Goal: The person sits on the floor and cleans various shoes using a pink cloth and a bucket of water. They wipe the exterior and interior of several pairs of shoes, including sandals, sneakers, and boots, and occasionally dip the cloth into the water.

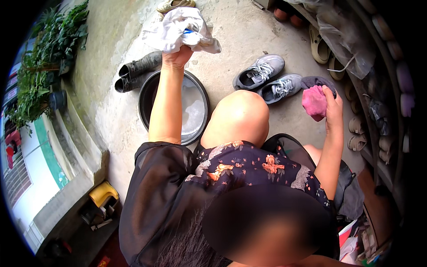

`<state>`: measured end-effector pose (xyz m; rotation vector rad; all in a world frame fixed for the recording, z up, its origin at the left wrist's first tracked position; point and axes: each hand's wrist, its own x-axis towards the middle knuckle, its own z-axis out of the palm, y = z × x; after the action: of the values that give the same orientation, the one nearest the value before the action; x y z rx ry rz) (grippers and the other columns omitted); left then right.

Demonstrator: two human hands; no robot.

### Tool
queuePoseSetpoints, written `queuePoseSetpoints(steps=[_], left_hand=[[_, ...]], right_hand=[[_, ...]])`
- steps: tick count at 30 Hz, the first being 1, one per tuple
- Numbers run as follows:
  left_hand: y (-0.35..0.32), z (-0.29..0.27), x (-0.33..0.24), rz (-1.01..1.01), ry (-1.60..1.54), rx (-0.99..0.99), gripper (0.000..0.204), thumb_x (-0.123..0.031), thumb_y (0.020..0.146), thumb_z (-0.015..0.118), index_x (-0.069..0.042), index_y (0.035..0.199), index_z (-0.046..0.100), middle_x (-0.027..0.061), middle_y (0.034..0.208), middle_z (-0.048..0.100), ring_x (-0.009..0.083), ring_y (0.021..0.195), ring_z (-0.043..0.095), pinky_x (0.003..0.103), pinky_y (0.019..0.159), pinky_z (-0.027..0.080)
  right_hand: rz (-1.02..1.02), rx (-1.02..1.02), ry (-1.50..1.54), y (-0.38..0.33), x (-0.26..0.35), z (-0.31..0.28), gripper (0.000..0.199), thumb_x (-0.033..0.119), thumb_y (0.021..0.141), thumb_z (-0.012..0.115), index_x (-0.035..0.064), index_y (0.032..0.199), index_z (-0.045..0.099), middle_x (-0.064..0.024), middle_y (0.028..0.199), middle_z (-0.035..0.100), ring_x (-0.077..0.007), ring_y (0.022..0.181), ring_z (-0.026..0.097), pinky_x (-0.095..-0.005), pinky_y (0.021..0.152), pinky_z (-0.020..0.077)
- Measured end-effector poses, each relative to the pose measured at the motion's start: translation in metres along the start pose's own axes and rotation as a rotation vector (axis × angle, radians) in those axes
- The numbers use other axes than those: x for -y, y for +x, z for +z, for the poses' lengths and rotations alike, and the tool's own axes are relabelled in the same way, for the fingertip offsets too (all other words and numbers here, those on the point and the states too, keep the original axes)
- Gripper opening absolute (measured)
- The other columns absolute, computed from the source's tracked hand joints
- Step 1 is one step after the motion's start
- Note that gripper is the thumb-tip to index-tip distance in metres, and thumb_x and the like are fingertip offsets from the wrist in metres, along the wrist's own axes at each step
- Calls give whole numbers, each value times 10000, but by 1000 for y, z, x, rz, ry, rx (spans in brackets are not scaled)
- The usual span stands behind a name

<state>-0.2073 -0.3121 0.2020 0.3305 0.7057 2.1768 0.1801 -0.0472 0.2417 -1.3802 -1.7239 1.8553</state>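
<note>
- Concrete floor point(222, 35), pale and stained, spreads out in front of me.
- Green plants point(53, 58) fill the upper left, beyond a concrete ledge point(73, 133).
- A round black basin point(205, 95) sits just left of my bare knee point(240, 115); my left forearm point(167, 104) crosses over it and hides part of its inside.
- Crumpled clear plastic point(342, 38) hangs over the shoes at the upper right.
- Dark boots point(138, 66) lie beyond the basin's far left edge, and grey laced sneakers point(262, 71) rest side by side ahead of my knee.
- The white cloth point(175, 26) is bunched and creased, with a small blue patch; held out ahead on my left, it partly covers a pale shoe point(175, 5).
- My left hand point(177, 57) grasps that cloth from below, its fingertips hidden in the folds.
- My right hand point(333, 104) is curled, pinching the pink cloth point(314, 103) with the thumb.
- That pink cloth is a small wrinkled wad, right of the sneakers.
- Dark grey cloth point(317, 82) bunches just beyond it; I cannot tell whether my fingers grip it too.
</note>
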Motion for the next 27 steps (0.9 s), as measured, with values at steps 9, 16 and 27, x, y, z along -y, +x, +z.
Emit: queuePoseSetpoints(steps=[9,16,27], left_hand=[[-3,25,33,-120,-89,-19,473,-284,906,654,-94,1325,544,94,1250,621,266,1177,588,486,1041,452],[5,36,82,-224,-164,126,564,-339,844,706,-32,1292,553,147,1176,656,290,1085,647,473,965,531],[6,100,144,-594,-434,56,435,-321,962,545,-26,1280,534,136,1236,615,281,1166,582,489,1030,471]], right_hand=[[34,135,-861,8,-27,-9,325,278,833,627,56,1069,647,-167,920,690,-264,883,654,-377,840,492],[-253,503,-402,-3,-6,18,410,124,782,641,138,1191,659,-134,1501,402,-263,1293,494,-348,1060,390],[-103,567,305,-11,14,21,520,224,874,604,-41,1317,548,-124,1138,667,-161,1016,631,-281,939,482]])
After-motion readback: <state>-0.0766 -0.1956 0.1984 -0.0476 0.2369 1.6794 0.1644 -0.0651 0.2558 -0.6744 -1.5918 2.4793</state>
